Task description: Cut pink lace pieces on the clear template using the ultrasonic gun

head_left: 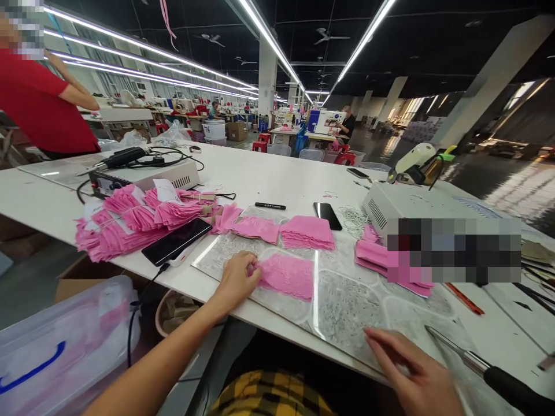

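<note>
My left hand [237, 280] is closed at the left edge of a thin pink fabric piece [288, 276], thumb and forefinger pinched on it. The piece lies flat on a clear sheet [349, 303] with grey smudges. My right hand [411, 367] hovers at the sheet's front edge, thumb and forefinger tips close together, nothing visible between them. Just right of it lies a hot-knife-like tool [481, 364] with a metal shaft and black handle. Behind the piece are two pink fabric stacks, a left one [255, 228] and a right one [307, 231].
Tied pink bundles [134, 222] and a phone [177, 241] are at left. A second phone [328, 216] and a marker [270, 205] lie behind. Metal boxes stand left [173, 173] and right [416, 202]. A person in red [41, 101] stands far left.
</note>
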`<state>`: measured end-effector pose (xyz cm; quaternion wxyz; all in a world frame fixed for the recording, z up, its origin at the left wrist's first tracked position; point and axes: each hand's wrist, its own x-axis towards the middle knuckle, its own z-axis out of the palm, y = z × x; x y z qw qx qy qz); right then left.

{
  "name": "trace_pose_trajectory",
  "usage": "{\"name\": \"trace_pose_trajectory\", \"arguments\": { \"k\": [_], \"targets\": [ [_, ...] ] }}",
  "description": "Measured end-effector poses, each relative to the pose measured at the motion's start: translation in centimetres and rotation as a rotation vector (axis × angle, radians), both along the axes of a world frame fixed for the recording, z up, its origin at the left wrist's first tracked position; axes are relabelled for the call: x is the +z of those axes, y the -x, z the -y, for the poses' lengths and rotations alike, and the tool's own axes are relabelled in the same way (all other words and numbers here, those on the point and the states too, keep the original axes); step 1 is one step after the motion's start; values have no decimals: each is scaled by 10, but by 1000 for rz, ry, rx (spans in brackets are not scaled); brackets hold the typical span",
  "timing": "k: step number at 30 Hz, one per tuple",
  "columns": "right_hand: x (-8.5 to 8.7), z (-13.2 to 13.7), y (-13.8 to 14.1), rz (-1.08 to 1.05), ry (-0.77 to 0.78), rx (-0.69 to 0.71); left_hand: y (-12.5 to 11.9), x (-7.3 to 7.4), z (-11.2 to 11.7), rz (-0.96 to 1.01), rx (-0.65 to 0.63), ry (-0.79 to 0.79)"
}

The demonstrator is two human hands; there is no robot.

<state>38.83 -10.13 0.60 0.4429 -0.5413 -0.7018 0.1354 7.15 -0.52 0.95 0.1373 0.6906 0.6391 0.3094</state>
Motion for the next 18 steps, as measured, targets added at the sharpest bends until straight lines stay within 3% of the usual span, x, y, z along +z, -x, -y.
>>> {"name": "trace_pose_trajectory", "arguments": {
  "k": [3,6,10,18],
  "targets": [
    [2,-40,32,104,-54,180,2,1,2,-15,-3,-14],
    [3,-67,54,262,-61,275,3,0,4,-37,-31,-18],
    [-3,-75,57,375,-110,330,16,-1,11,-62,-111,-32],
    [-9,-84,55,376,-162,408,49,3,14,-139,-412,-74]
  ]
}}
